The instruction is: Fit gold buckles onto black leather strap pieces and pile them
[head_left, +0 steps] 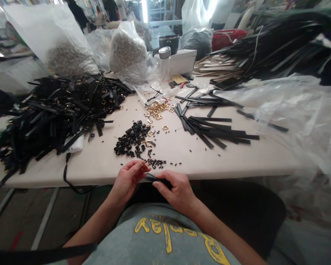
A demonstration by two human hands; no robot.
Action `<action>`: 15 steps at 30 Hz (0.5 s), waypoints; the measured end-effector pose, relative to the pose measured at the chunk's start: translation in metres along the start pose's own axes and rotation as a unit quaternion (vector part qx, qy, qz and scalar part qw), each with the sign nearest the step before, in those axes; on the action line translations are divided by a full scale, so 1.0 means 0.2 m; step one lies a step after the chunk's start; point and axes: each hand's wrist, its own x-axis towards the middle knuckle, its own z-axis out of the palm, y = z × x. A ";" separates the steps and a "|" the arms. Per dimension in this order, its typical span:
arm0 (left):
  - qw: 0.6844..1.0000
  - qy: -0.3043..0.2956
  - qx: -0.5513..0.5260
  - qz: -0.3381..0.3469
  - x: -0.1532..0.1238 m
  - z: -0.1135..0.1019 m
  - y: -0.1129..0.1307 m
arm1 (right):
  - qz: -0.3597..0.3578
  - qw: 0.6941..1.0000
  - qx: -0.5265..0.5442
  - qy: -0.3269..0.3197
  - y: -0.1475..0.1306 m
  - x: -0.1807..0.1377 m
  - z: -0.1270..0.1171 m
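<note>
My left hand point(128, 180) pinches a small gold buckle point(145, 167) at the near edge of the table point(99, 162). My right hand point(176, 189) is closed around a black strap point(154, 178) whose end reaches towards the buckle. Both hands sit close together just below the table edge, above my lap. Right in front of them lie small black bits point(157, 162), a heap of black loops point(131, 139) and a pile of gold buckles point(157, 109).
A big heap of finished black straps point(57, 110) covers the left of the table. Loose black strips point(209, 127) lie to the right, beside clear plastic sheeting point(298, 110). Bags of small parts point(127, 51), a jar point(164, 64) and a white box point(182, 60) stand at the back.
</note>
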 end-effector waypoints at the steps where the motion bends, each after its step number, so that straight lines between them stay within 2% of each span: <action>1: 1.000 -0.009 0.003 0.002 0.00 0.00 0.00 | -0.004 1.000 -0.009 -0.003 0.00 0.00 0.01; 6: 1.000 -0.021 -0.003 0.009 -0.03 0.02 -0.02 | -0.023 0.995 -0.090 0.041 0.02 0.01 0.05; 10: 0.999 -0.025 0.016 0.032 -0.04 0.04 -0.05 | -0.009 0.989 -0.131 0.067 0.02 0.01 0.05; 15: 0.986 -0.028 0.121 0.115 -0.04 0.04 -0.08 | 0.006 0.987 -0.136 0.088 0.02 -0.01 0.06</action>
